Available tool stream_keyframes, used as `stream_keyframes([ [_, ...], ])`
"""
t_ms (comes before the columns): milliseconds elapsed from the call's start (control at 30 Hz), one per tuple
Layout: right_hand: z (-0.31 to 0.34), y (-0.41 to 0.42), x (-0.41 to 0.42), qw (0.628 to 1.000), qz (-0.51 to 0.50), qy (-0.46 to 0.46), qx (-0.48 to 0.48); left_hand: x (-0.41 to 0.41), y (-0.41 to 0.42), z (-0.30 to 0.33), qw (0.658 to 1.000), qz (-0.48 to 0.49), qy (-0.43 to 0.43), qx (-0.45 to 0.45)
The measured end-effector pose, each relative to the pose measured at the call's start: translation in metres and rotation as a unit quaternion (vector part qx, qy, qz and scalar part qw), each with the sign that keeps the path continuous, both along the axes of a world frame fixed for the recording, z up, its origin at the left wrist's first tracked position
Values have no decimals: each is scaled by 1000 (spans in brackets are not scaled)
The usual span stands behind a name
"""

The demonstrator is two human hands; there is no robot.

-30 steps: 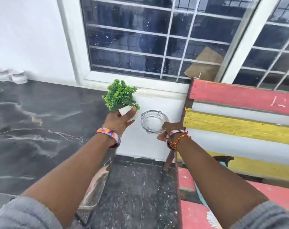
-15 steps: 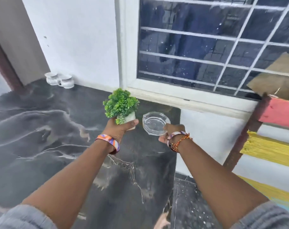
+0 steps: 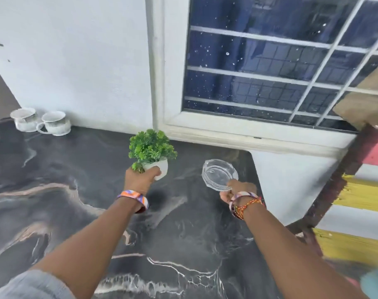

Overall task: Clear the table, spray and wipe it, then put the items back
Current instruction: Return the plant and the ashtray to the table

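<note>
My left hand (image 3: 139, 180) grips the white pot of a small green plant (image 3: 151, 147) and holds it upright above the black marble table (image 3: 54, 212). My right hand (image 3: 237, 190) pinches the near rim of a clear glass ashtray (image 3: 219, 174), tilted, above the table's right part. Both items hang in the air over the tabletop, side by side, a short way apart.
Two white cups (image 3: 41, 123) stand at the table's back left against the white wall (image 3: 86, 61). A barred window (image 3: 270, 72) with a sill is behind. A red, white and yellow slatted bench (image 3: 360, 201) stands to the right of the table's edge.
The view swung left from the bench to the table. Both hands carried the plant and the ashtray from beside the bench to over the tabletop.
</note>
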State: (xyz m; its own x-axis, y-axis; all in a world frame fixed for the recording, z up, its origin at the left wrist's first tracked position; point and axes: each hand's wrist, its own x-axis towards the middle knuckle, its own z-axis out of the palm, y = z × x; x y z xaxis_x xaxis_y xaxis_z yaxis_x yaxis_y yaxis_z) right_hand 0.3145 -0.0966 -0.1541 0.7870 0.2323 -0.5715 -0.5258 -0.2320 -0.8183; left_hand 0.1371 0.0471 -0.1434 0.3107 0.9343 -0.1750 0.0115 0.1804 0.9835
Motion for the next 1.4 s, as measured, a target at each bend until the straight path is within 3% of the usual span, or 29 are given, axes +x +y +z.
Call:
stream_keyframes([
  [233, -5, 39, 14, 998, -58, -27, -21, 36, 64, -27, 992, -117, 43, 33],
  [333, -5, 49, 27, 999, -24, -32, -25, 53, 81, -35, 980, -172, 81, 55],
  [400, -8, 55, 36, 999, 22, -17, -25, 62, 90, -39, 969, -198, 118, 87],
  [567, -14, 71, 51, 997, 19, -49, -65, 73, 113, -47, 937, -217, 227, 150],
  [733, -25, 81, 58, 995, -54, -41, -68, 83, 126, -46, 893, -224, 315, 229],
  [900, -28, 79, 50, 984, -94, -118, -89, 90, 138, -52, 869, -220, 355, 266],
  [1067, -33, 76, 39, 972, -56, -207, -94, 92, 141, -52, 860, -232, 359, 279],
  [1200, -36, 74, 28, 945, 19, -289, -152, 92, 143, -51, 846, -248, 379, 281],
  [1400, -35, 87, 31, 943, 17, -284, -173, 91, 138, -46, 849, -252, 378, 269],
])
